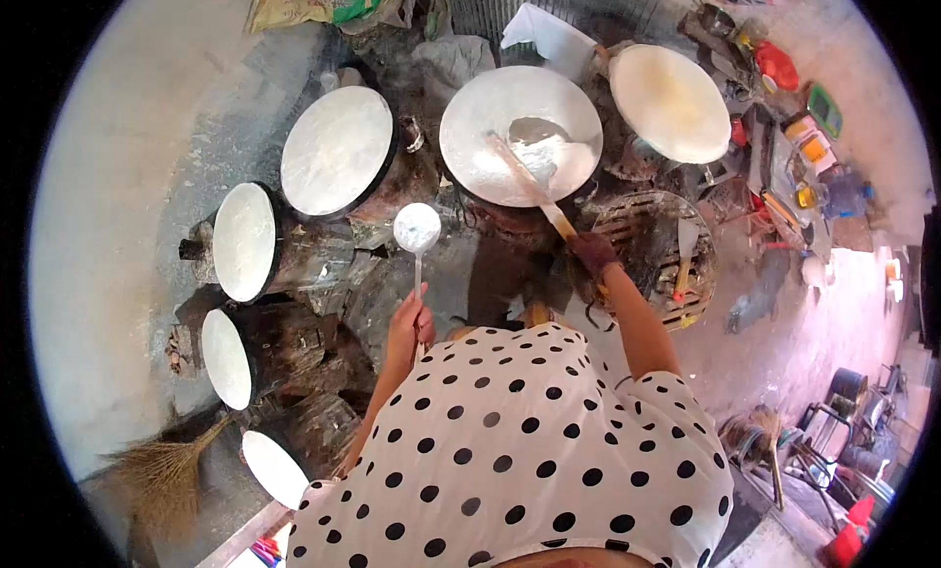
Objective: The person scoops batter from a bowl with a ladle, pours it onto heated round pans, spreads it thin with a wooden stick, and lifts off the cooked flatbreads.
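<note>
My left hand [410, 323] is closed around the handle of a ladle [418, 228], whose round bowl is full of white batter. The ladle is held level, to the left of the front griddle. My right hand [595, 254], in a dark glove, grips a long flat spreader [526, 176]. Its blade lies over the round griddle [470, 112] in front of me, which is coated with white batter. A wet pool of batter [544, 156] sits right of the blade, beside a greyer patch.
More white-coated griddles stand around me, one at right [671, 102] and several at left, including a large one [336, 149]. A round grate [627, 215] holds a small spatula [686, 249]. A straw broom [176, 470] lies lower left. Bottles and tools crowd the right.
</note>
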### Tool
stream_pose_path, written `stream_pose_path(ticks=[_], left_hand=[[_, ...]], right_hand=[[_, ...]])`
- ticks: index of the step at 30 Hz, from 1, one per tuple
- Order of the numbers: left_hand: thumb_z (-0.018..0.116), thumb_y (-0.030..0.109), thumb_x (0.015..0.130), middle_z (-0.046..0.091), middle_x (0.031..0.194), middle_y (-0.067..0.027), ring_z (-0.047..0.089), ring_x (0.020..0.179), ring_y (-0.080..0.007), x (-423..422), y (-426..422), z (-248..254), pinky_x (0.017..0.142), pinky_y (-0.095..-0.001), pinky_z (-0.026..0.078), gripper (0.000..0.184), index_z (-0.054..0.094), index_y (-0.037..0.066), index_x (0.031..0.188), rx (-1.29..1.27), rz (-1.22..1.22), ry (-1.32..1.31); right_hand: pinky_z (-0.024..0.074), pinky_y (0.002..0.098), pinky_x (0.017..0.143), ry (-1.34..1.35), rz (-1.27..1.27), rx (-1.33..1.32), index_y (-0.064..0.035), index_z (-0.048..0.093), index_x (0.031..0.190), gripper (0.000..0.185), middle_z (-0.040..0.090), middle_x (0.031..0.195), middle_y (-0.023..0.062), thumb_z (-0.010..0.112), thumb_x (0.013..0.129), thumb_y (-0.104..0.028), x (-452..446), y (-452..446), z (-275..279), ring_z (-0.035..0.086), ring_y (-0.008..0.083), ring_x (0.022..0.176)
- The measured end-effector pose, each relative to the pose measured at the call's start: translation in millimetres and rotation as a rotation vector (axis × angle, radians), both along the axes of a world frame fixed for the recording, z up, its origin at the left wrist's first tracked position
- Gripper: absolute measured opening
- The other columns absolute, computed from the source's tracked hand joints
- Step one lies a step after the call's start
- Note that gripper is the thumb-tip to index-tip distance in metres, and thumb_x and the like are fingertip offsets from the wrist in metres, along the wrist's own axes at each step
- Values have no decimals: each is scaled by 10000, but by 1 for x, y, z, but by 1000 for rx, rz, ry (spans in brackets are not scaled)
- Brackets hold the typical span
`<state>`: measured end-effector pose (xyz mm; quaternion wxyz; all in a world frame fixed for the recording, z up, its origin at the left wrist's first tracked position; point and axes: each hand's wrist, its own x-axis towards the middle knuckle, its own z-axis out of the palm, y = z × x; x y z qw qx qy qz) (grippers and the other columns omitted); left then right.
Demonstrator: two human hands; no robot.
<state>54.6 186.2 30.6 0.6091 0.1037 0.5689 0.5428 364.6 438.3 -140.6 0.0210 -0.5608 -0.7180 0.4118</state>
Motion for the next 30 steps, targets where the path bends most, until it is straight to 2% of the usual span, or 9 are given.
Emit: stream_pose_path(ticks=[4, 7, 11, 13, 15, 21, 24, 26, 30], left_hand=[[392, 218, 1000, 369, 631, 34, 351, 452, -76, 14, 6, 7, 429, -244, 318, 407, 374, 49, 1370, -68, 64, 39], [392, 213, 999, 371, 638, 33, 354, 454, -76, 20, 10, 3, 434, -244, 323, 416, 363, 48, 1379, -79, 90, 16], [393, 212, 999, 374, 648, 32, 353, 455, -75, 20, 5, 1, 439, -244, 319, 416, 361, 48, 1380, -47, 56, 0], [393, 214, 1000, 374, 649, 31, 352, 455, -75, 20, 9, 4, 440, -244, 315, 418, 358, 45, 1381, -40, 57, -17], [397, 215, 1001, 372, 645, 30, 352, 455, -75, 19, 10, 9, 441, -244, 316, 418, 356, 43, 1380, -32, 83, -36], [401, 221, 1001, 367, 630, 28, 359, 455, -73, -1, -1, -3, 439, -241, 329, 415, 364, 44, 1375, -3, 16, -23], [398, 222, 1001, 376, 628, 28, 364, 457, -72, -10, 2, -3, 439, -244, 330, 419, 358, 40, 1377, -36, -5, -38], [397, 217, 1000, 382, 628, 28, 364, 456, -72, -17, 3, 8, 438, -245, 331, 420, 354, 36, 1376, -32, -23, -51], [400, 204, 994, 396, 628, 29, 363, 450, -75, -23, -2, 5, 433, -248, 330, 422, 353, 26, 1374, -4, -24, 13]], right_hand=[[509, 416, 795, -197, 143, 16, -49, 638, 1076, 454, 664, 1047, 153, 471, 924, -443, 55, 55, -42, 641, 310, 951], [467, 363, 863, -35, -128, -10, -52, 561, 1223, 397, 648, 1078, 184, 510, 933, -318, 46, 118, -38, 614, 309, 1001], [462, 341, 879, -249, 370, 521, -63, 556, 1249, 395, 623, 1172, 159, 535, 930, -294, -15, 141, -11, 611, 294, 1028], [445, 336, 925, 527, -128, 85, -72, 509, 1304, 418, 589, 1245, 127, 530, 932, -262, -24, 100, -24, 575, 268, 1118], [405, 332, 981, 409, -269, 251, -77, 481, 1333, 420, 557, 1292, 118, 488, 952, -253, -28, 29, 66, 517, 241, 1207], [391, 328, 999, 512, -562, 129, -64, 463, 1346, 439, 534, 1320, 123, 474, 957, -268, -94, -12, 40, 515, 257, 1208], [397, 328, 1004, 394, -201, -183, -30, 413, 1371, 462, 486, 1369, 122, 443, 969, -256, -84, 15, 102, 503, 282, 1215], [389, 330, 1009, 567, -222, 0, 3, 429, 1350, 468, 488, 1363, 136, 437, 972, -272, -68, 23, -6, 496, 292, 1217], [449, 327, 947, -603, -13, 754, -144, 475, 1364, 416, 514, 1350, 86, 460, 953, -210, -53, -12, -42, 539, 288, 1160]])
